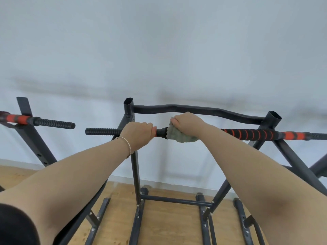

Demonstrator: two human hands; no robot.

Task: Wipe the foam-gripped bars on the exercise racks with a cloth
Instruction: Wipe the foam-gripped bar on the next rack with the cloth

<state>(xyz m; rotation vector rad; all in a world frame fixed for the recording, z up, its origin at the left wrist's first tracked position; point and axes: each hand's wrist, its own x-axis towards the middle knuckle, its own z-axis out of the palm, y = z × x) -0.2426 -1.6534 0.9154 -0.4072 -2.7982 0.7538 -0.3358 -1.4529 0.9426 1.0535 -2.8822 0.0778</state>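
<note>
**A:** Where was the cloth at that point?

**B:** The grey-green cloth [178, 135] was bunched around the foam-gripped bar [253, 134], a little to the right of the rack's upright post [135, 165]. The right hand [187, 123] held it, fingers curled over the top and pressing it onto the bar.

**A:** And the other hand?

**B:** The left hand [137, 134] was closed round the same bar, right at the post. A short black collar and a sliver of red showed between the two hands. My guess was that it steadied the bar.

**A:** How much remained?

**B:** Most of it, I judged. The red-and-black spiral grip ran off to the right of the post, and the ribbed black end [102, 131] stuck out to its left. A second rack's bar [53, 122] stood well to the left of the post.

**A:** What would have made that stroke a good one?

**B:** Wrapping the cloth fully round, since it seemed to cover only part of the bar's girth. Squeezing while twisting would have reached the spiral grooves. Then a slow slide away from the post along the grip, with the left hand firm so the rack didn't rock on the wooden floor [168, 227]. Whether the cloth was damp, I couldn't tell.
</note>
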